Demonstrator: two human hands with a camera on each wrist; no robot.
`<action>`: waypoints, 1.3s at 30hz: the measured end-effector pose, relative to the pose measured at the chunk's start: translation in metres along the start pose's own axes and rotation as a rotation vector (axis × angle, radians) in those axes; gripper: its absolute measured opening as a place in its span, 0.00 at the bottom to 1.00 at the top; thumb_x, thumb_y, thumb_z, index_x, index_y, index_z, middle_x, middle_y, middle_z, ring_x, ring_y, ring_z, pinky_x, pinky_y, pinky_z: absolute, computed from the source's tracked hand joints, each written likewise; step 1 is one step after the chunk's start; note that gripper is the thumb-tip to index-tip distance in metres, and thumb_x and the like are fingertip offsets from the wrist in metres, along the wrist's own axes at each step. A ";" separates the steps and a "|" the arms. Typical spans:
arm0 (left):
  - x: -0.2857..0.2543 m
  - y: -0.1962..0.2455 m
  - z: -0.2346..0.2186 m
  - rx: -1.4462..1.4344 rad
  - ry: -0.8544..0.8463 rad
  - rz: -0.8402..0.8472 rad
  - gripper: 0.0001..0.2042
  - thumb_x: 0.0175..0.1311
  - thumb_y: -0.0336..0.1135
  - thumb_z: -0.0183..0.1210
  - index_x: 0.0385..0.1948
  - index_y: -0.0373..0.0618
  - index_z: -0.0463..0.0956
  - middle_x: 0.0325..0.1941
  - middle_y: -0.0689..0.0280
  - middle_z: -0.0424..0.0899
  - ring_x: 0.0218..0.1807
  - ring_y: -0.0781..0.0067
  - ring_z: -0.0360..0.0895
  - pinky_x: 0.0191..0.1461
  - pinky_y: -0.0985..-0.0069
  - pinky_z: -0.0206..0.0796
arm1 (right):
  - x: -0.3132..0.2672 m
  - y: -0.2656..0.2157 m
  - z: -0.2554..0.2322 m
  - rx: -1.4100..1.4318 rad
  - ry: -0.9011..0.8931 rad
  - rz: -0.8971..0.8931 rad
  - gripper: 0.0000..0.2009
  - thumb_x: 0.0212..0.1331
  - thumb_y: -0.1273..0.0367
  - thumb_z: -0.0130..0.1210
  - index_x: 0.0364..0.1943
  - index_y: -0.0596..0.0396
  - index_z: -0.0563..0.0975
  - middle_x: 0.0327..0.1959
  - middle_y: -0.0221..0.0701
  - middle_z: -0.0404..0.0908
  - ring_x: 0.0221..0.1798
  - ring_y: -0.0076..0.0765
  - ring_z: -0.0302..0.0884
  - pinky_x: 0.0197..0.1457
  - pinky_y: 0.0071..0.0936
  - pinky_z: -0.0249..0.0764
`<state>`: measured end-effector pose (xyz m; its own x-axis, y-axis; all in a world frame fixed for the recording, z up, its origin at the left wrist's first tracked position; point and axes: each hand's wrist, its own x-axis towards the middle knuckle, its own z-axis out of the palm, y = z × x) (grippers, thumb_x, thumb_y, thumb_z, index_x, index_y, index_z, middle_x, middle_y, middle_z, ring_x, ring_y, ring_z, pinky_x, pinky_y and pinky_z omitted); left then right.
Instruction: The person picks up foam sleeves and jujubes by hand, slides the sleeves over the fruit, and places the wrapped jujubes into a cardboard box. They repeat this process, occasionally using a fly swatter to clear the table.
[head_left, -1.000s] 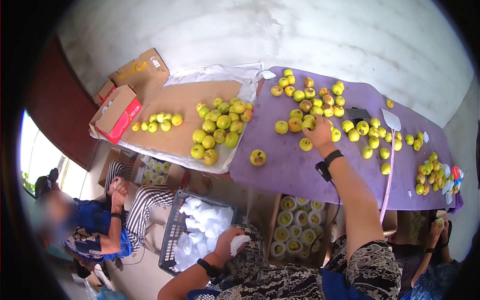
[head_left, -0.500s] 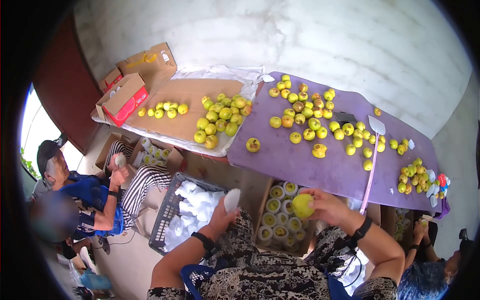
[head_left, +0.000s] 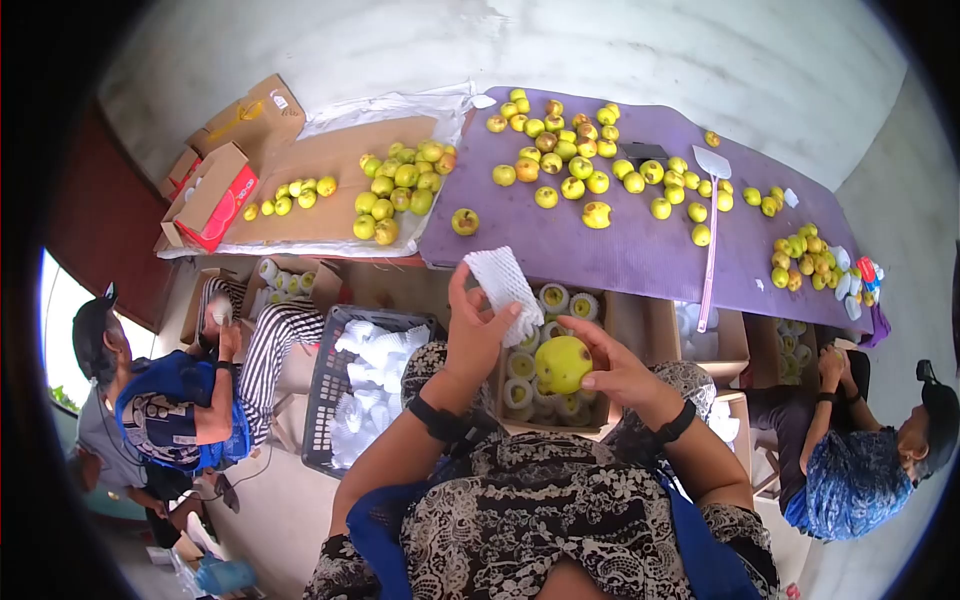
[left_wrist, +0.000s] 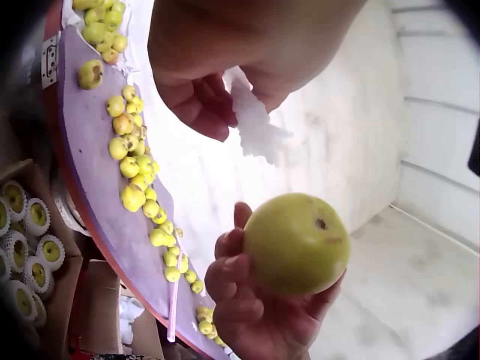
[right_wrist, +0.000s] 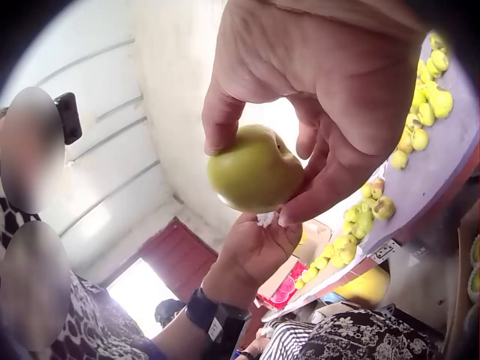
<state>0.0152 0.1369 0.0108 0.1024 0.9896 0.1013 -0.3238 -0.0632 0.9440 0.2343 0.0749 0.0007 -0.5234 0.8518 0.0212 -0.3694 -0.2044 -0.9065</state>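
My right hand (head_left: 625, 378) grips a yellow-green apple (head_left: 563, 365) with thumb and fingers, over the carton of wrapped apples. The right wrist view shows the same apple (right_wrist: 253, 169) between thumb and fingertips, and a dark spot marks its skin in the left wrist view. A white foam net sleeve (head_left: 503, 290) is pinched in my left hand (head_left: 473, 335), to the left of the apple and a little higher. From the left wrist, that foam sleeve (left_wrist: 253, 124) dangles below the thumb and fingers, apart from the apple.
A purple-covered table (head_left: 640, 240) bears many loose apples, a white fly swatter (head_left: 712, 165) and a dark flat object (head_left: 642, 152). Below it stands a carton (head_left: 600, 425) of foam-wrapped apples. A black crate (head_left: 325, 400) of foam sleeves is at left. People sit on both sides.
My right hand took an apple from the purple table and brought it back over the carton. My left hand rose from beside the crate with the foam sleeve, and the hands came closer together.
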 end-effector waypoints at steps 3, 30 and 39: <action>-0.014 0.003 0.014 0.032 -0.011 0.125 0.24 0.63 0.22 0.57 0.60 0.42 0.61 0.55 0.61 0.70 0.48 0.71 0.78 0.45 0.76 0.74 | -0.003 0.005 0.010 0.077 -0.016 0.015 0.44 0.52 0.67 0.64 0.72 0.55 0.52 0.70 0.34 0.57 0.70 0.33 0.57 0.71 0.34 0.58; -0.034 -0.024 -0.001 -0.013 -0.117 -0.217 0.08 0.66 0.34 0.60 0.40 0.41 0.75 0.36 0.72 0.78 0.37 0.87 0.71 0.44 0.84 0.66 | -0.031 0.012 0.020 0.154 0.088 -0.060 0.42 0.54 0.52 0.64 0.68 0.60 0.59 0.63 0.36 0.68 0.66 0.37 0.67 0.69 0.40 0.63; -0.042 -0.047 0.013 0.146 -0.106 -0.230 0.07 0.67 0.34 0.58 0.40 0.42 0.77 0.36 0.72 0.80 0.39 0.85 0.75 0.38 0.84 0.70 | -0.026 0.024 0.022 -0.090 0.157 -0.172 0.32 0.59 0.70 0.58 0.68 0.58 0.60 0.60 0.29 0.68 0.63 0.28 0.66 0.66 0.28 0.63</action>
<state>0.0387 0.0961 -0.0335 0.2577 0.9615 -0.0958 -0.1422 0.1358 0.9805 0.2216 0.0374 -0.0124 -0.3306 0.9363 0.1187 -0.3691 -0.0124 -0.9293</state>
